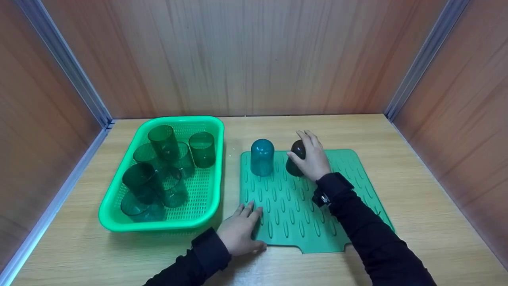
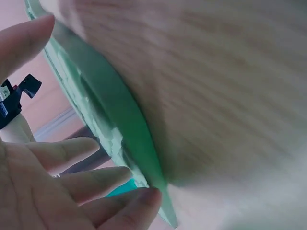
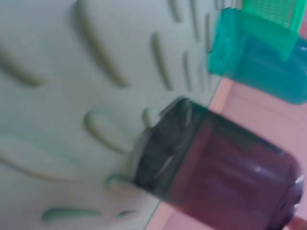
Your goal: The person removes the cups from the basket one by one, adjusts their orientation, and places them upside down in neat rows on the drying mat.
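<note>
A dark brownish tumbler (image 1: 295,169) stands upside down on a green drying mat (image 1: 285,214). My right hand (image 1: 313,161) holds it from the right, thumb across the near side and fingers over the top and far side. In the right wrist view the dark tumbler (image 3: 225,167) has its rim down at the mat's raised ribs, and a fingertip shows by its base. To its left, a blue tumbler (image 1: 262,159) stands inverted near the mat's far edge. My left hand (image 1: 240,232) lies palm down at the mat's near left corner, fingers extended over the edge.
A green plastic basket (image 1: 217,190) with several clear dark-green and bluish tumblers (image 1: 202,149) stands left of the mat. Wood-grain panels (image 1: 246,59) enclose the table (image 1: 416,178) at the back and both sides. The mat's near edge has cut-outs.
</note>
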Demonstrator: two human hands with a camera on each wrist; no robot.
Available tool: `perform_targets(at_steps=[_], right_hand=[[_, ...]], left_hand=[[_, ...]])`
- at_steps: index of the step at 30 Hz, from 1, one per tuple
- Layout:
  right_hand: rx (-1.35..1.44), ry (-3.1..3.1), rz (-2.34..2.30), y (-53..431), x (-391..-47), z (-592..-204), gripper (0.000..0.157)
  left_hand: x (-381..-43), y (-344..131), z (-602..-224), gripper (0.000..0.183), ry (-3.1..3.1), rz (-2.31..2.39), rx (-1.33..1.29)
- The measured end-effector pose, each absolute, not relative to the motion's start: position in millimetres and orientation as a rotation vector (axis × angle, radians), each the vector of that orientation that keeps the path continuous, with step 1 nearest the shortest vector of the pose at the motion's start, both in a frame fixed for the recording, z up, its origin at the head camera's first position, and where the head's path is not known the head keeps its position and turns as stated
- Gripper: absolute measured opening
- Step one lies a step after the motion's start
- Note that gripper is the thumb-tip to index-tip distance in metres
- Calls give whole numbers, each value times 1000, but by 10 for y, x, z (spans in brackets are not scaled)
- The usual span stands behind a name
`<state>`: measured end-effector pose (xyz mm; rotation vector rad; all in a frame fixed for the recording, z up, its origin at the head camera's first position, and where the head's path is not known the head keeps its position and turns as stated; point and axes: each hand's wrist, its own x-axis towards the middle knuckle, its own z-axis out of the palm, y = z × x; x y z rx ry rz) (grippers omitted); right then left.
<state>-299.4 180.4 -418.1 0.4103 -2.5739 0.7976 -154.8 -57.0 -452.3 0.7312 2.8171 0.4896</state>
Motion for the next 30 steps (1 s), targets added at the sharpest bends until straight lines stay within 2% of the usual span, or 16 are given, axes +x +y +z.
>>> perform_targets(at_steps=[12, 20, 30], right_hand=[[578, -2519, 855, 1400, -2720, -4101, 64], [646, -2528, 1147, 1040, -2568, -4116, 62], [682, -2662, 1497, 580, -2402, -4194, 66]], left_hand=[[-1596, -673, -4028, 66, 3085, 894, 834], [-1665, -795, -3755, 68, 3275, 950, 726], [-1752, -1049, -3616, 70, 3318, 977, 578]])
